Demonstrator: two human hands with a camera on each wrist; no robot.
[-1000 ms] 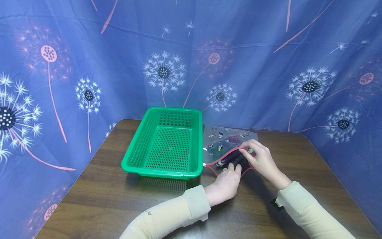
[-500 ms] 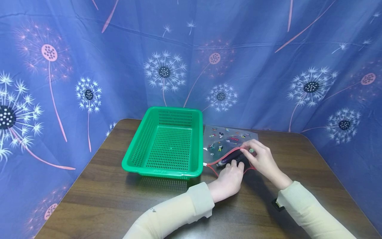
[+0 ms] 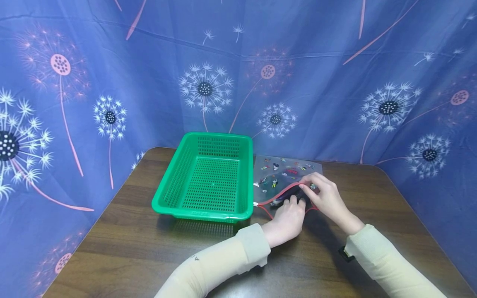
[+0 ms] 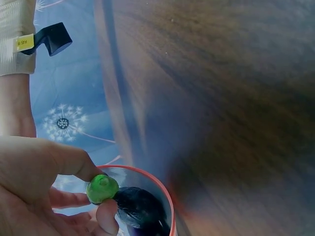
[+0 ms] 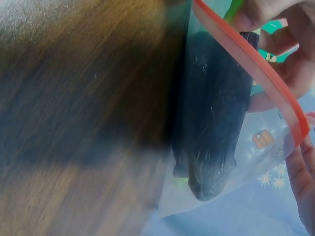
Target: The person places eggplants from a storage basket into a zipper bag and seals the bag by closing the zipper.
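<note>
A clear zip bag [image 3: 273,167] with cartoon prints and a red zipper rim lies on the table, its mouth spread. Dark eggplants [image 3: 283,198] lie inside, one showing shiny and wrinkled in the right wrist view. My left hand [image 3: 288,219] reaches into the mouth; in the left wrist view its thumb and fingers pinch the green stem end [image 4: 102,188] of an eggplant, with another dark eggplant [image 4: 140,209] beside it. My right hand [image 3: 326,198] pinches the upper red rim [image 5: 261,73] at its right part and holds it raised. The left fingertips are partly hidden in the head view.
Left of the bag stands a green perforated basket [image 3: 167,165], its right rim close to the bag. Both are on a brown wooden table [image 3: 123,244]. A blue dandelion-print cloth [image 3: 156,82] hangs behind and at the sides.
My left hand has shifted slightly to the right and farther into the bag's mouth, covering more of the eggplants. The right hand stays on the rim; the basket has not moved.
</note>
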